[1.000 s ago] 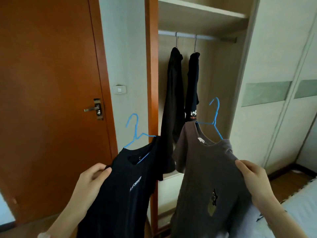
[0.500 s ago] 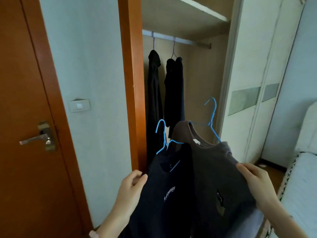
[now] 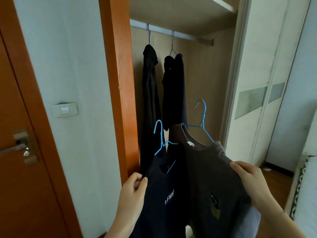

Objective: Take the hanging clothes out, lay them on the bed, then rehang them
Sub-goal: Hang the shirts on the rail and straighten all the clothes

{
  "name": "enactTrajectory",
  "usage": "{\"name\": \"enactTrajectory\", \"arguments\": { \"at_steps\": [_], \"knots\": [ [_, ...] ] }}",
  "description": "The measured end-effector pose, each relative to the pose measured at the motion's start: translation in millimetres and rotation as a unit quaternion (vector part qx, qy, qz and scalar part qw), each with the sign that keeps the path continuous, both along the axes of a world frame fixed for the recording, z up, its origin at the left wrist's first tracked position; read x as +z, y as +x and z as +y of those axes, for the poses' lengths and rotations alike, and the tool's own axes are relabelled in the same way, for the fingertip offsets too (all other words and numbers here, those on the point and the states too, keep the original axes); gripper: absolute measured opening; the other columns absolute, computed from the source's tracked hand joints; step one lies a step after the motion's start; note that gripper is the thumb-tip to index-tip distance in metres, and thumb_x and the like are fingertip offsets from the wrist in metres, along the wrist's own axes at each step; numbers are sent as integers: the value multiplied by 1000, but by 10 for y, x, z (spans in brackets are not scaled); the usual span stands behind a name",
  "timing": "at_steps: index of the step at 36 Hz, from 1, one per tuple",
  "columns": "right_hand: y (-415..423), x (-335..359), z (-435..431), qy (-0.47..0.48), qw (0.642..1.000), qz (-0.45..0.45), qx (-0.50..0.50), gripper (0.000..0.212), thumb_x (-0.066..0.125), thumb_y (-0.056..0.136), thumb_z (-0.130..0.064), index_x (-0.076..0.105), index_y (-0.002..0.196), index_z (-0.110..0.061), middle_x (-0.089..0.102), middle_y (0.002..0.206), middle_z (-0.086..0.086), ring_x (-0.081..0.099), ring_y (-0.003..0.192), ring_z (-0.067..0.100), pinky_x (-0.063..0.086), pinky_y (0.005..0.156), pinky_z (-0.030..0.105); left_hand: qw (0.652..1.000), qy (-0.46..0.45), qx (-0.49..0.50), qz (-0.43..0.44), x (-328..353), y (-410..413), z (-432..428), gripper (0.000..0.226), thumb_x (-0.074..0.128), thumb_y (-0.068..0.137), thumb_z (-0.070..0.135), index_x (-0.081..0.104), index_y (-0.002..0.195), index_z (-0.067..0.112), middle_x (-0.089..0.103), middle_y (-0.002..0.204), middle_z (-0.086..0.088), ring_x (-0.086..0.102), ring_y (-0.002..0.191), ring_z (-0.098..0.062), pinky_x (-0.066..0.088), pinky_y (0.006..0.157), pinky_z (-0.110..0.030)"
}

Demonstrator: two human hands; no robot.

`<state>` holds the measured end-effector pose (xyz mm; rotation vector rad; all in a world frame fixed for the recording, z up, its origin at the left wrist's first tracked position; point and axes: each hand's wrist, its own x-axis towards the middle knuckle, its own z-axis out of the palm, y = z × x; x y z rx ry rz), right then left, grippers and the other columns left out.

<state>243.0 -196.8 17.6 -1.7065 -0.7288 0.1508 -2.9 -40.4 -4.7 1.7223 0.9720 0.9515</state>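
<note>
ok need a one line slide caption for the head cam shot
Left hand holds a navy shirt, right hand a brown shirt, both on blue hangers before the open wardrobe.

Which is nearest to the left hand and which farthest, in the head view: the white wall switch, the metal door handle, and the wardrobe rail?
From the left hand, which grips the dark navy T-shirt:
1. White wall switch, up and to its left on the pale wall.
2. Metal door handle, farther left on the brown door.
3. Metal wardrobe rail, high above, inside the open wardrobe.

both shirt bottoms, the dark navy t-shirt (image 3: 164,203) and the brown-grey t-shirt (image 3: 211,186), are cut off by the bottom edge.
</note>
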Motion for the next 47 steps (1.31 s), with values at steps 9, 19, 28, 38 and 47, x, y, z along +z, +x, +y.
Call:
{"name": "enactTrajectory", "arguments": {
  "at_steps": [9,19,28,38,47],
  "knots": [
    [954,-52,821,-28,997,-24,71,22,55,91,-14,70,76,-13,68,75,-2,59,73,11,45,64,19,994,-41,91,35,-128,678,407,17,54,96,20,59,86,7,64,86,-21,59,80,-27,41,71,-32],
    [2077,25,1474,-20,981,-3,191,25,58,89,-8,70,67,-9,70,67,0,56,57,1,41,53,11,977,-96,189,36,-10,1468,631,20,53,96,13,58,77,8,61,74,-19,55,68,-25,40,67,-33],
    [2739,106,1537,-37,971,9,235,22,58,89,-7,70,70,-5,70,70,5,60,68,20,43,51,11,970,-125,206,10,72,1923,616,19,52,96,12,55,79,4,50,62,-10,44,58,-23,35,60,-32],
    [3127,172,1308,-55,975,5,213,21,61,87,-10,71,69,-9,70,64,-2,65,76,22,46,63,29,974,-119,190,-35,225,2204,635,22,48,98,10,55,79,1,45,49,-3,38,42,-15,28,56,-31],
    [3220,559,1123,-1,969,-49,240,24,62,85,-9,71,66,-21,70,66,-1,62,65,13,43,51,10,971,-80,211,-79,610,2212,511,22,50,97,10,59,80,-2,52,46,1,49,43,-10,35,52,-27]
  ]
}}
